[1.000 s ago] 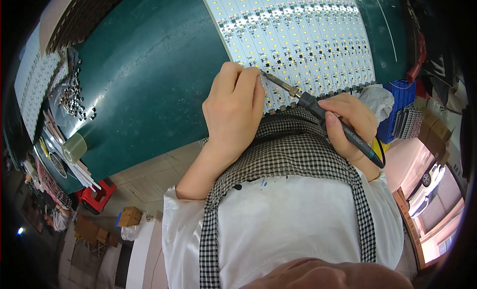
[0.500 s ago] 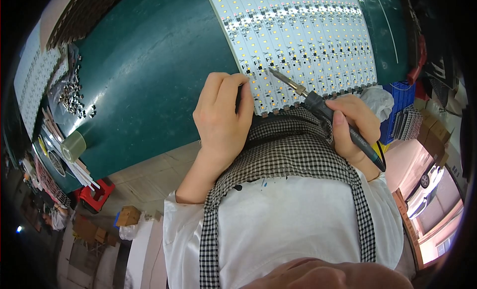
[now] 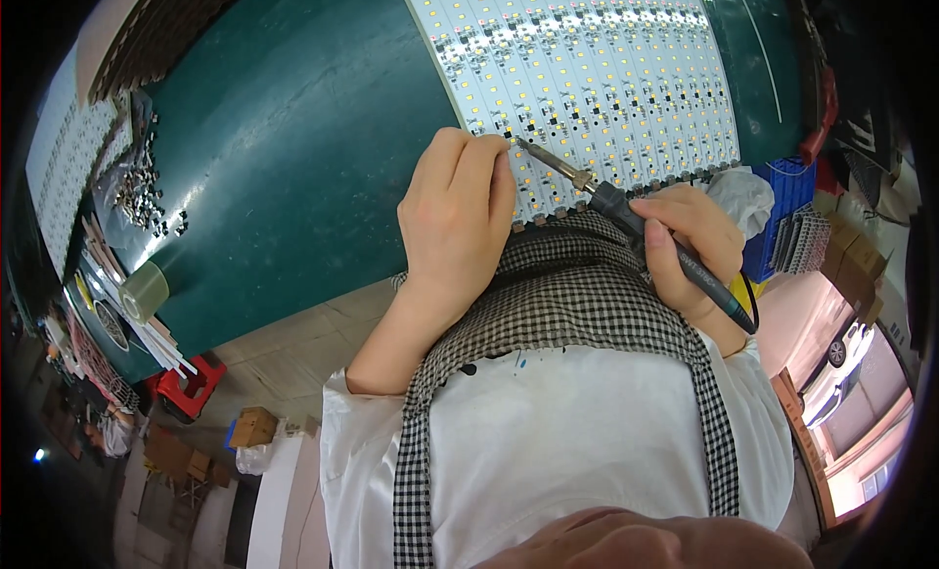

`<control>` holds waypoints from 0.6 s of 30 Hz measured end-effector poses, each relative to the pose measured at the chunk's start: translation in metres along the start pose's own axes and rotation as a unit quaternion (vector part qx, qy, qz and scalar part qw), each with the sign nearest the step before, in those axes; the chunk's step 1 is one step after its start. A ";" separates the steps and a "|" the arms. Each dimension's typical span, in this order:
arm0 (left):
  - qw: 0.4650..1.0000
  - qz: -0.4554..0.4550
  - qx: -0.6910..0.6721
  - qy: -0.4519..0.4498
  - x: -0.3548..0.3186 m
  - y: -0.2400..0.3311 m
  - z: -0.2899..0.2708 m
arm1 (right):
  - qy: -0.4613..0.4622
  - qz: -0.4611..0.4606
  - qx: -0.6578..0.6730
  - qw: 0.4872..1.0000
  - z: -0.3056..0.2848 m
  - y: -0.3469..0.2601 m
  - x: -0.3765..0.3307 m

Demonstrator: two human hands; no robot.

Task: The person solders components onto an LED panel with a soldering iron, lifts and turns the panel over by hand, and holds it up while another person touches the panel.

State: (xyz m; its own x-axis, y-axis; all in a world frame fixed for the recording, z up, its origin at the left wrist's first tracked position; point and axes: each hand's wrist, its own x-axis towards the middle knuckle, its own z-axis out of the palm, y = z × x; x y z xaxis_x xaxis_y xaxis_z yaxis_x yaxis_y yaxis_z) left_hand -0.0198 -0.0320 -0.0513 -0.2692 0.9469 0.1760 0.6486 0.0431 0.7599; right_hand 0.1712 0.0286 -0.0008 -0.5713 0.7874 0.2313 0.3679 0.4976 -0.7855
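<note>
A white panel of LED strips (image 3: 597, 65), dotted with yellow LEDs and small black parts, lies on the green table at its near edge. My right hand (image 3: 693, 244) is closed around the dark handle of a soldering iron (image 3: 613, 199). The iron slants up and to the left, its tip at the panel beside the fingertips of my left hand. My left hand (image 3: 452, 215) rests at the panel's left edge, fingers curled and pinched together. Whatever they hold, if anything, is hidden behind the fingers.
On the green table (image 3: 293, 168), a heap of small dark parts (image 3: 142, 192) lies at the left near a clear tape roll (image 3: 145, 291). More LED panels (image 3: 64, 178) are stacked at the far left. A blue crate (image 3: 790, 202) stands right, a red stool (image 3: 191, 385) below left.
My left hand has moved up and right onto the panel's edge. The soldering iron's tip has shifted left and slightly down, close to the left fingertips. The panel has slid slightly left.
</note>
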 end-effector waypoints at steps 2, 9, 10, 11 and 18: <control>1.000 0.003 0.000 0.003 0.000 0.000 0.000 | -0.002 -0.008 0.000 1.000 0.000 0.001 0.001; 0.999 -0.026 0.000 0.030 -0.003 0.000 -0.009 | 0.011 -0.094 -0.025 0.995 -0.003 0.004 0.002; 0.999 -0.026 0.001 0.030 -0.004 -0.002 -0.010 | 0.009 -0.097 -0.027 0.995 -0.003 0.004 0.002; 0.999 -0.021 0.005 0.039 -0.005 -0.004 -0.011 | 0.008 -0.098 -0.027 0.995 -0.003 0.003 0.003; 0.998 -0.047 0.020 0.035 -0.009 -0.005 -0.016 | 0.013 -0.111 -0.007 0.994 -0.004 0.006 0.002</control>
State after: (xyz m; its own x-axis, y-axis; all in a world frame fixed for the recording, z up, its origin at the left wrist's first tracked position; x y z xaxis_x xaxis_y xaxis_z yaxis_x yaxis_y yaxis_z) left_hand -0.0319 -0.0457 -0.0462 -0.3782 0.9137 0.1490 0.6455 0.1450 0.7499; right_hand 0.1758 0.0345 -0.0028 -0.6206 0.6669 0.4125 0.2447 0.6645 -0.7061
